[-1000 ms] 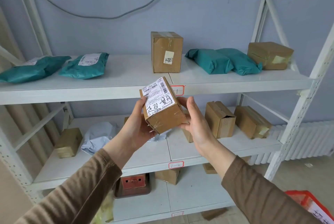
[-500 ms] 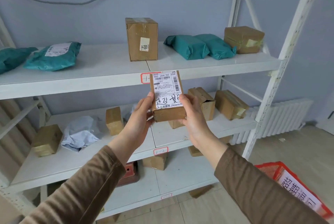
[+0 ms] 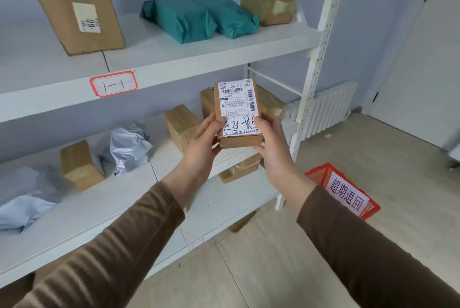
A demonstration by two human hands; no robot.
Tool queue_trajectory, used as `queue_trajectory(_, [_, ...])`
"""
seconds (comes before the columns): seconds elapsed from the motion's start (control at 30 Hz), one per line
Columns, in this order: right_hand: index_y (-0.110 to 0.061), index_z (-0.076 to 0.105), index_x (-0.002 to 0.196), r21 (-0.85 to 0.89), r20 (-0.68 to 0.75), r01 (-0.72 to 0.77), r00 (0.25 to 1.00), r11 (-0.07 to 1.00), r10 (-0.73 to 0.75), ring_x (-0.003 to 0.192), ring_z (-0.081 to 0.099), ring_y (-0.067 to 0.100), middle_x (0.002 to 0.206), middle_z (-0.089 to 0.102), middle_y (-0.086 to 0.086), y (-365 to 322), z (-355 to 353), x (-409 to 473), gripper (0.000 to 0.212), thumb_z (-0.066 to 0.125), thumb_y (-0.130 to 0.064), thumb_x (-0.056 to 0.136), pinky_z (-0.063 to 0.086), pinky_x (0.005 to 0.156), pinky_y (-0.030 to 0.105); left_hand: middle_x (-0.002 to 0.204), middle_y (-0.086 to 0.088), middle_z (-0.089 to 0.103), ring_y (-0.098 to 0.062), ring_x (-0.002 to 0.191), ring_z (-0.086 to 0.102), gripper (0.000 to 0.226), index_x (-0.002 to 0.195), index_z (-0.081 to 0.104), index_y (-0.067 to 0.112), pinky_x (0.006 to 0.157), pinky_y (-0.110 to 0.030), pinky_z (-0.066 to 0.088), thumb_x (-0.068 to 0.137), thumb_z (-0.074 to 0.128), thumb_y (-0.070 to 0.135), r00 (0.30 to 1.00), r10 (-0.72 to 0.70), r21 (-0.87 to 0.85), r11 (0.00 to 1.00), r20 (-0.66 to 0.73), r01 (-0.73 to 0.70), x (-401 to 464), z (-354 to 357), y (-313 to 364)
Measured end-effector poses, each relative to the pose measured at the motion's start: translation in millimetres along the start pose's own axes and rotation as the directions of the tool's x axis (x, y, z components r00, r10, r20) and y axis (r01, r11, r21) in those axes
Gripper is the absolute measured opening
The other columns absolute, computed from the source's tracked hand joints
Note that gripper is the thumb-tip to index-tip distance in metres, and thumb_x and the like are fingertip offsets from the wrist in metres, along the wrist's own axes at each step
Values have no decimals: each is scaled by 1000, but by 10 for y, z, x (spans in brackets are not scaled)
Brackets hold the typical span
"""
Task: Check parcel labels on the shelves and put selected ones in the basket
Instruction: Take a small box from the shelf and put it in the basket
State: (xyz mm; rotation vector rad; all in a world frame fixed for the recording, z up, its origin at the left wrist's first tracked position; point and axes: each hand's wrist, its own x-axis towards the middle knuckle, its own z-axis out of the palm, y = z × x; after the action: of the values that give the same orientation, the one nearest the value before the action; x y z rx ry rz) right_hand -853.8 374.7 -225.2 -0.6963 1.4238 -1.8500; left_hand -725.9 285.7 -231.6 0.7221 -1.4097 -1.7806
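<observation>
I hold a small brown cardboard parcel [image 3: 239, 113] in front of the middle shelf, its white shipping label facing me with handwritten marks across the bottom. My left hand [image 3: 201, 144] grips its left side and my right hand [image 3: 271, 143] grips its right side. A red plastic basket [image 3: 321, 175] with a white paper sign stands on the floor to the right, partly hidden behind my right sleeve.
White metal shelves [image 3: 174, 58] carry a tall brown box [image 3: 74, 6], two teal mailer bags [image 3: 196, 17] and a brown box [image 3: 267, 1] on top; brown boxes [image 3: 79, 163] and grey bags [image 3: 129, 146] sit on the middle level. A white radiator [image 3: 326, 111] lines the wall.
My view has swung right and closer to the shelves. The parcel turned from tilted to label upright and facing me, and the red basket came further into view.
</observation>
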Motion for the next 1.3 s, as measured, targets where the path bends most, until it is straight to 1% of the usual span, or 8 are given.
queue_trajectory(0.13, [-31, 58, 117, -28, -143, -33, 989, 999, 29, 101, 73, 9, 111, 77, -6, 143, -389, 299, 17, 59, -30, 100, 57, 96, 36, 122, 1, 77, -15, 110, 70, 43, 146, 57, 18, 103, -34, 50, 105, 57, 31, 991, -77, 1, 997, 111, 78, 446, 297, -324])
queue_trajectory(0.23, [-23, 55, 123, 10, -239, -63, 969, 998, 63, 92, 75, 6, 110, 76, -2, 203, -699, 414, 21, 57, -23, 103, 61, 78, 25, 129, -2, 75, -24, 125, 66, 48, 149, 53, 22, 112, -40, 48, 104, 59, 33, 972, -146, 17, 989, 183, 145, 719, 561, -619])
queue_trajectory(0.37, [-16, 54, 127, 37, -363, -91, 927, 995, 99, 107, 73, 21, 120, 74, 8, 303, -1197, 502, 25, 57, -20, 102, 60, 91, 33, 129, -1, 75, -11, 110, 73, 43, 148, 54, 23, 86, -22, 57, 106, 56, 32, 938, -209, 40, 978, 277, 206, 934, 1031, -962])
queue_trajectory(0.57, [-23, 59, 115, 83, -487, -134, 859, 988, 157, 71, 74, 2, 99, 77, -2, 323, -2131, 650, 13, 58, -22, 102, 57, 65, 22, 131, -7, 73, -25, 120, 70, 52, 145, 58, 21, 99, -37, 55, 96, 64, 35, 887, -278, 66, 960, 368, 274, 1198, 1880, -1486])
queue_trajectory(0.7, [-22, 58, 117, 82, -523, -154, 834, 985, 174, 68, 74, 2, 106, 76, 2, 308, -2862, 811, 14, 58, -25, 103, 55, 58, 19, 118, -1, 78, -5, 90, 74, 37, 142, 61, 18, 78, -21, 57, 105, 55, 22, 869, -321, 75, 946, 377, 316, 1342, 2588, -1807])
queue_trajectory(0.93, [-13, 55, 127, 39, -529, -184, 830, 982, 176, 94, 75, 17, 120, 74, 8, 327, -4150, 1164, 35, 66, -31, 99, 58, 71, 24, 115, 3, 78, -4, 89, 73, 30, 134, 65, 26, 77, -19, 57, 106, 56, 23, 854, -381, 89, 923, 355, 375, 1534, 3726, -2392])
queue_trajectory(1.07, [-8, 54, 127, 51, -522, -198, 831, 979, 195, 77, 75, 6, 116, 74, 9, 360, -4641, 1484, 35, 66, -27, 100, 55, 60, 16, 112, 4, 78, -7, 89, 73, 30, 134, 65, 23, 84, -26, 58, 105, 56, 21, 849, -412, 60, 907, 330, 417, 1759, 4133, -2662])
queue_trajectory(1.3, [-8, 56, 126, 43, -500, -242, 835, 969, 230, 80, 76, 10, 111, 76, 7, 541, -5310, 2442, 31, 64, -25, 101, 58, 65, 21, 113, -8, 76, -14, 87, 72, 43, 142, 54, 15, 83, -30, 57, 101, 66, 20, 855, -478, -5, 872, 201, 489, 2639, 4682, -3163])
